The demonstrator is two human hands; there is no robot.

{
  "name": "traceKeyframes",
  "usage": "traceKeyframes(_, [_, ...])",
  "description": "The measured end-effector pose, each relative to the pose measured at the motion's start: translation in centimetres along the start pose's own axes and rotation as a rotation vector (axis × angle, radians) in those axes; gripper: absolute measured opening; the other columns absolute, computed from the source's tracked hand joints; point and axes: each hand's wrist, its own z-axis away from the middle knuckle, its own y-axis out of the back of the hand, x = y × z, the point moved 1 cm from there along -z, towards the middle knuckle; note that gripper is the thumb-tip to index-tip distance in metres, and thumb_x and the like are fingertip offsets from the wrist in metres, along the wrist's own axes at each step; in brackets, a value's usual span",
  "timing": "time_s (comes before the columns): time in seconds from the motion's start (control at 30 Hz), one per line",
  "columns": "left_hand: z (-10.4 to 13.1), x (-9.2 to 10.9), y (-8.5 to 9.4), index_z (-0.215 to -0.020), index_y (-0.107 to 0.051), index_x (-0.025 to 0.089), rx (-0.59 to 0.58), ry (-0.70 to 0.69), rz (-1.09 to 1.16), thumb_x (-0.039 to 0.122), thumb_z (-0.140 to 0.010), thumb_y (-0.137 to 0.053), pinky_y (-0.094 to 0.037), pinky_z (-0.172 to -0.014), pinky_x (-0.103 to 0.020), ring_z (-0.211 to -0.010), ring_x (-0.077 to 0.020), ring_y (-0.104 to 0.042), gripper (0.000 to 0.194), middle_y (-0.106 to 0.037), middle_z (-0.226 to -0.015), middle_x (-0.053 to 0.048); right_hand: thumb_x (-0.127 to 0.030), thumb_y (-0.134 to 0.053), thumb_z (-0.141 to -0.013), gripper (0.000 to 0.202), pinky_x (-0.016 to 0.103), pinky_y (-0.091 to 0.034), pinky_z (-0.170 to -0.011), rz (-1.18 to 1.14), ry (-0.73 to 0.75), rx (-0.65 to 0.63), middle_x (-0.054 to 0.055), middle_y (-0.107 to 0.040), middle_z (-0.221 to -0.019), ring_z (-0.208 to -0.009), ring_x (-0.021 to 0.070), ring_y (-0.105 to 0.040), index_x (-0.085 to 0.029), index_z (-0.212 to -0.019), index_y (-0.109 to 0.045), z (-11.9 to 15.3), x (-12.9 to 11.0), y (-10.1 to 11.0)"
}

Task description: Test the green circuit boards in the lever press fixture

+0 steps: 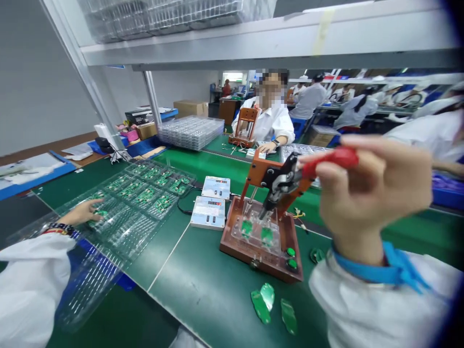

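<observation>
My right hand (373, 183) is closed around the red handle (331, 162) of a toggle clamp on an orange press frame (261, 169). Under the clamp, a brown test fixture (261, 241) holds green boards beneath a clear plate, with two green buttons at its right corner. At the left, my left hand (87, 211) has its fingers apart over a clear compartment tray (126, 232), at a small green board (101, 212); whether it grips the board is unclear. Several compartments hold green circuit boards (145, 195).
Two white meter boxes (208, 211) with red digits stand left of the fixture. Green pieces (261, 304) lie in front of it. Behind are stacked clear trays (192, 130) and a person (271, 116) at another orange press. A shelf (253, 48) spans overhead.
</observation>
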Motion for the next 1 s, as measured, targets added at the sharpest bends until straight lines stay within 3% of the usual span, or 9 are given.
traceKeyframes(0.03, [0.0, 0.1, 0.1, -0.109, -0.06, 0.002, -0.012, 0.007, 0.005, 0.041, -0.047, -0.074, -0.05, -0.068, -0.026, -0.094, -0.03, -0.065, 0.075, -0.071, -0.076, -0.008, -0.038, -0.059, -0.09, 0.022, 0.029, -0.052, -0.06, -0.104, -0.051, 0.063, 0.004, -0.057, -0.101, -0.073, 0.0134, -0.063, -0.022, -0.104, -0.057, -2.0, 0.5, -0.3])
traceKeyframes(0.1, [0.2, 0.3, 0.2, -0.102, -0.063, 0.007, -0.038, 0.006, 0.013, 0.042, -0.046, -0.072, -0.049, -0.071, -0.025, -0.099, -0.0293, -0.063, 0.067, -0.071, -0.085, -0.008, -0.035, -0.052, -0.093, 0.019, 0.024, -0.046, -0.048, -0.301, -0.19, -0.028, -0.002, -0.053, -0.077, -0.057, 0.0097, -0.058, -0.019, -0.103, -0.056, -5.6, 2.3, -1.4])
traceKeyframes(0.2, [0.7, 0.8, 0.6, -0.091, -0.066, 0.015, 0.01, 0.019, -0.099, 0.038, -0.054, -0.063, -0.046, -0.067, -0.021, -0.088, -0.0232, -0.063, 0.044, -0.069, -0.074, 0.001, -0.02, -0.048, -0.094, 0.009, 0.024, -0.046, -0.057, -0.095, -0.517, -0.23, -0.004, -0.054, -0.069, -0.062, 0.0083, -0.056, -0.016, -0.098, -0.055, -7.5, 5.5, -1.9])
traceKeyframes(0.33, [3.3, 2.9, 0.5, -0.098, -0.064, 0.026, 0.313, 0.025, -0.226, 0.046, -0.076, -0.044, -0.036, -0.056, -0.019, -0.06, -0.016, -0.052, 0.036, -0.05, -0.049, 0.009, -0.009, -0.052, -0.087, 0.014, 0.029, -0.044, -0.085, 0.161, -0.492, -0.151, 0.005, -0.06, -0.098, -0.091, 0.0118, -0.055, -0.01, -0.101, -0.055, -1.0, 5.3, 1.3])
traceKeyframes(0.43, [6.7, 6.7, -1.4, -0.101, -0.064, 0.03, 0.401, -0.192, -0.096, 0.058, -0.078, -0.043, -0.034, -0.053, -0.021, -0.055, -0.0143, -0.046, 0.042, -0.054, -0.054, 0.009, -0.024, -0.051, -0.088, 0.013, 0.031, -0.048, -0.073, 0.259, -0.457, -0.1, 0.005, -0.061, -0.085, -0.079, 0.0162, -0.058, -0.014, -0.09, -0.059, 7.9, 3.2, 3.6])
traceKeyframes(0.53, [10.9, 12.0, -5.5, -0.102, -0.069, 0.029, 0.235, -0.336, 0.077, 0.061, -0.075, -0.053, -0.037, -0.047, -0.024, -0.042, -0.0126, -0.04, 0.044, -0.061, -0.058, 0.009, -0.038, -0.053, -0.089, 0.025, 0.038, -0.05, -0.079, 0.204, -0.549, -0.461, 0.009, -0.065, -0.099, -0.092, 0.0222, -0.061, -0.018, -0.1, -0.062, 15.1, 2.3, 3.7])
traceKeyframes(0.63, [15.4, 17.3, -11.1, -0.098, -0.072, 0.025, -0.032, -0.571, 0.328, 0.052, -0.079, -0.058, -0.052, -0.063, -0.031, -0.066, -0.0199, -0.063, 0.036, -0.073, -0.09, 0.001, -0.042, -0.053, -0.09, 0.029, 0.049, -0.044, -0.093, 0.183, -0.484, -0.699, 0.011, -0.06, -0.119, -0.114, 0.0282, -0.053, -0.021, -0.107, -0.063, 18.1, 2.4, 2.8])
traceKeyframes(0.8, [21.2, 22.9, -19.2, -0.106, -0.069, 0.019, -0.22, -1.044, 0.569, 0.028, -0.097, -0.042, -0.053, -0.085, -0.032, -0.095, -0.0194, -0.063, 0.03, -0.071, -0.1, -0.006, -0.037, -0.048, -0.094, 0.028, 0.048, -0.044, -0.091, 0.209, -0.374, -0.746, 0.013, -0.06, -0.115, -0.111, 0.0278, -0.052, -0.019, -0.106, -0.066, 17.8, 2.5, 2.3])
traceKeyframes(1.0, [23.0, 24.2, -22.1, -0.119, -0.06, 0.021, -0.414, -1.443, 0.205, 0.013, -0.099, -0.031, -0.041, -0.106, -0.037, -0.114, -0.0159, -0.055, 0.037, -0.066, -0.117, -0.002, -0.03, -0.04, -0.097, 0.031, 0.047, -0.041, -0.094, 0.27, -0.221, -0.732, 0.014, -0.054, -0.122, -0.116, 0.0287, -0.047, -0.019, -0.117, -0.061, 17.2, 0.6, 0.4])
